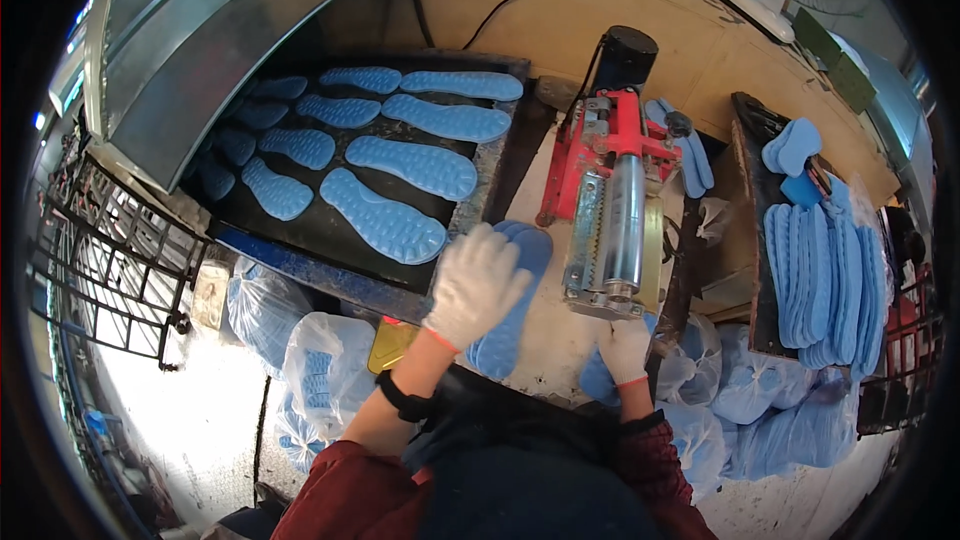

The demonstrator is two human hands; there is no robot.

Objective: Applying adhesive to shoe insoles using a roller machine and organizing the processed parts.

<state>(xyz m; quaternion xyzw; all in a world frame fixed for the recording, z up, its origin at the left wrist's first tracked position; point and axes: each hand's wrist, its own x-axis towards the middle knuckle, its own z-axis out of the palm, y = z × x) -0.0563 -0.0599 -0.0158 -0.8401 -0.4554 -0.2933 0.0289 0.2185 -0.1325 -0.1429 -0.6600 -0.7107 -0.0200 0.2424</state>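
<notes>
My left hand [477,280], in a white knit glove, reaches over the gap between the black conveyor bed [320,195] and the pale worktable [548,340]. Its fingers are stretched out, close to the heel of a blue dimpled insole [385,215] on the bed. Beside and partly beneath that hand lies a small stack of blue insoles [515,315]. My right hand [624,348], gloved too, is at the front end of a red roller machine [624,230]. A blue insole [597,378] shows next to it; the machine hides its fingertips.
Rows of blue insoles [430,115] lie on the bed, running under a metal hood [220,50]. More insoles stand packed on a right-hand shelf [825,280]. Plastic bags [765,400] of blue pieces sit below. A black wire rack [110,260] stands at far left.
</notes>
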